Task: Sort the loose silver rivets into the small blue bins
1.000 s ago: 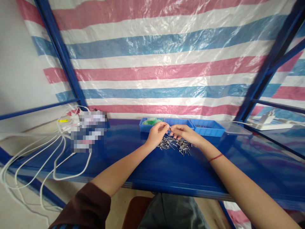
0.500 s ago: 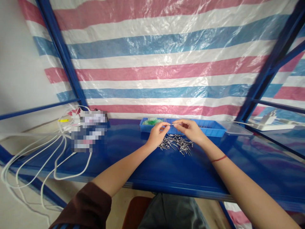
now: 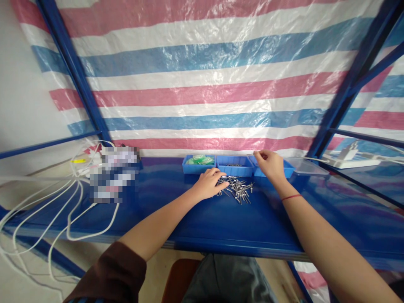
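A heap of small metal pins [image 3: 236, 188] lies on the blue workbench [image 3: 221, 223]. My left hand [image 3: 208, 182] rests at the heap's left edge, fingertips on the pins, fingers curled together. My right hand [image 3: 269, 163] is lifted over the rightmost blue tray [image 3: 288, 170], thumb and forefinger pinched on something too small to name. Behind the heap stand a middle blue tray [image 3: 235, 165] with a few pins in it and a left blue tray [image 3: 198, 164] holding green parts.
White cables [image 3: 63, 202] loop over the bench's left end beside a blurred-out object [image 3: 113, 172]. A clear plastic lid [image 3: 307, 167] lies right of the trays. Blue frame posts [image 3: 74, 71] and a striped tarpaulin [image 3: 205, 84] close off the back.
The hands, joined above the heap before, have parted. My right hand moved right and back over the rightmost tray; my left hand dropped onto the pins.
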`<state>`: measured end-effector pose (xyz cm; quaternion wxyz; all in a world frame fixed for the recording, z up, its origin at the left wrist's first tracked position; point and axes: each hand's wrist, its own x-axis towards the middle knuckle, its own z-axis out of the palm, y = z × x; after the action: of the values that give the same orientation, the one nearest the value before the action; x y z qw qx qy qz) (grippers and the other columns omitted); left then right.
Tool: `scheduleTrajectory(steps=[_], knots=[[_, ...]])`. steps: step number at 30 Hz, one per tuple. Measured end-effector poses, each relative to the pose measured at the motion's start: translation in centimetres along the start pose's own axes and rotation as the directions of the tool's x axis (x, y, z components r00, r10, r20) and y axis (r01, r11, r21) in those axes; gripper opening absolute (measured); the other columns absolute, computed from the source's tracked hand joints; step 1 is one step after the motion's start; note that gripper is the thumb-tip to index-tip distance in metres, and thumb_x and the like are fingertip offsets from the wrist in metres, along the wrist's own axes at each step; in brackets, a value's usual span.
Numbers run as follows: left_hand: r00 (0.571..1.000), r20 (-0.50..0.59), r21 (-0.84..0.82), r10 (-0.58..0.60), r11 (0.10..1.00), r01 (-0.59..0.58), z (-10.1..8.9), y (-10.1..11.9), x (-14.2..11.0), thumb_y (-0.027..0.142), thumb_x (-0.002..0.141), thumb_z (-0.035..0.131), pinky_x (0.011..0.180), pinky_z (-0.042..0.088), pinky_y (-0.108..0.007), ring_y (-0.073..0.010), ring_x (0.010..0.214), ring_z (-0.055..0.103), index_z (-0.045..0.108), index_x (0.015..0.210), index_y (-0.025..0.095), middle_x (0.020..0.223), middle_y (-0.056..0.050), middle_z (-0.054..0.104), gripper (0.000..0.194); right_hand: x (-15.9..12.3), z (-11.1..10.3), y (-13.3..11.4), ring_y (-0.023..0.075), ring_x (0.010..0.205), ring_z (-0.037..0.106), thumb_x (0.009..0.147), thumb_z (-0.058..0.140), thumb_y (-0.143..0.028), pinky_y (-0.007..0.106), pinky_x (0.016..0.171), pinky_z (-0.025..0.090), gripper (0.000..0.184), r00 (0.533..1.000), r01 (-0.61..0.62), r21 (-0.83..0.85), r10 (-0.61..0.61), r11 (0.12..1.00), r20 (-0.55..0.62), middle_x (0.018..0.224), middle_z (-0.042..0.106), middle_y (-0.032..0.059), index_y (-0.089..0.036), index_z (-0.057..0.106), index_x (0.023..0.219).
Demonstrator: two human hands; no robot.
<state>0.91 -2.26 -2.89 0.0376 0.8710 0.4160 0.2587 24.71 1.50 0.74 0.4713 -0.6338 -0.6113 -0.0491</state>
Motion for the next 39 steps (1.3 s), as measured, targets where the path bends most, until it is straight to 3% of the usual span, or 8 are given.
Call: scheduleTrajectory(steps=[5,10,14,18,22,25,34,39], knots=[[0.985,0.171,0.082,0.026,0.996,-0.041,-0.3,0.7,-0.2,0.053,0.083,0.048,0.093,0.035,-0.045,-0.0259,0.113,0.047,0.061,0.108,0.030,0.122,-0.003,0.054,0.037,0.6,-0.4,3.2,0.0311,0.087,0.058,0.081,0.045,-0.040,0.039,0.072,0.040,0.037,0.985,-0.170,-0.330,0.169,0.929,-0.030,0.088,0.069,0.0165,-0.015,0.071,0.087],[0.990,0.138,0.116,0.020,0.993,-0.036,-0.4,0.8,0.1,0.042,0.086,0.048,0.087,0.038,-0.039,-0.0220,0.103,0.053,0.065,0.098,0.027,0.110,0.000,0.061,0.025,0.2,-0.1,3.1,0.0366,0.103,0.049,0.082,0.042,-0.044,0.048,0.080,0.037,0.043,0.980,-0.185,-0.444,0.199,0.877,-0.016,0.102,0.065,0.0178,-0.015,0.072,0.093],[0.992,0.123,0.144,0.011,0.989,-0.029,-0.4,0.8,0.0,0.040,0.085,0.050,0.085,0.038,-0.035,-0.0204,0.097,0.055,0.067,0.087,0.025,0.103,-0.001,0.062,0.023,0.4,-0.5,2.4,0.0346,0.100,0.051,0.082,0.041,-0.040,0.043,0.078,0.039,0.042,0.987,-0.162,-0.362,0.152,0.918,-0.057,0.102,0.066,0.0174,-0.015,0.071,0.096],[0.996,0.084,0.132,0.008,0.991,-0.019,-0.1,0.9,0.0,0.053,0.080,0.053,0.086,0.037,-0.037,-0.0238,0.102,0.052,0.064,0.104,0.030,0.106,-0.003,0.061,0.035,0.4,-0.4,1.3,0.0271,0.085,0.060,0.081,0.042,-0.034,0.034,0.073,0.041,0.036,0.997,0.045,-0.245,-0.028,0.968,0.071,0.087,0.070,0.0135,-0.015,0.072,0.086],[0.996,0.065,0.103,0.068,0.992,-0.074,0.3,1.0,0.0,0.044,0.084,0.052,0.085,0.034,-0.036,-0.0219,0.099,0.053,0.066,0.102,0.035,0.106,-0.001,0.062,0.025,-0.3,0.4,-0.3,0.0230,0.076,0.063,0.081,0.044,-0.032,0.030,0.068,0.042,0.032,0.925,0.307,-0.076,-0.278,0.949,0.260,0.082,0.071,0.0105,-0.015,0.071,0.077],[0.995,0.047,0.099,0.087,0.991,-0.091,0.4,1.1,0.1,0.036,0.086,0.051,0.083,0.032,-0.035,-0.0195,0.092,0.054,0.069,0.090,0.029,0.096,-0.001,0.064,0.020,-1.1,0.8,-1.4,0.0216,0.077,0.063,0.082,0.044,-0.029,0.029,0.068,0.042,0.029,0.862,0.389,0.008,-0.367,0.921,0.350,0.083,0.071,0.0081,-0.017,0.070,0.077],[0.992,0.011,0.210,0.124,0.970,-0.123,0.1,1.6,-0.2,0.033,0.092,0.040,0.082,0.032,-0.035,-0.0196,0.091,0.054,0.062,0.087,0.021,0.094,-0.004,0.064,0.025,-2.1,0.4,-3.5,0.0220,0.081,0.064,0.083,0.047,-0.027,0.032,0.075,0.044,0.026,0.821,0.393,0.138,-0.414,0.909,0.393,0.086,0.071,0.0091,-0.015,0.069,0.077],[0.995,-0.099,0.027,0.028,0.999,-0.025,-0.1,1.4,0.2,0.028,0.093,0.037,0.080,0.038,-0.032,-0.0180,0.087,0.060,0.058,0.092,0.020,0.091,-0.002,0.066,0.022,-3.0,0.4,-4.5,0.0176,0.078,0.063,0.079,0.055,-0.034,0.031,0.072,0.047,0.024,0.752,0.266,0.419,-0.459,0.868,0.473,0.087,0.070,0.0049,-0.017,0.068,0.090]])
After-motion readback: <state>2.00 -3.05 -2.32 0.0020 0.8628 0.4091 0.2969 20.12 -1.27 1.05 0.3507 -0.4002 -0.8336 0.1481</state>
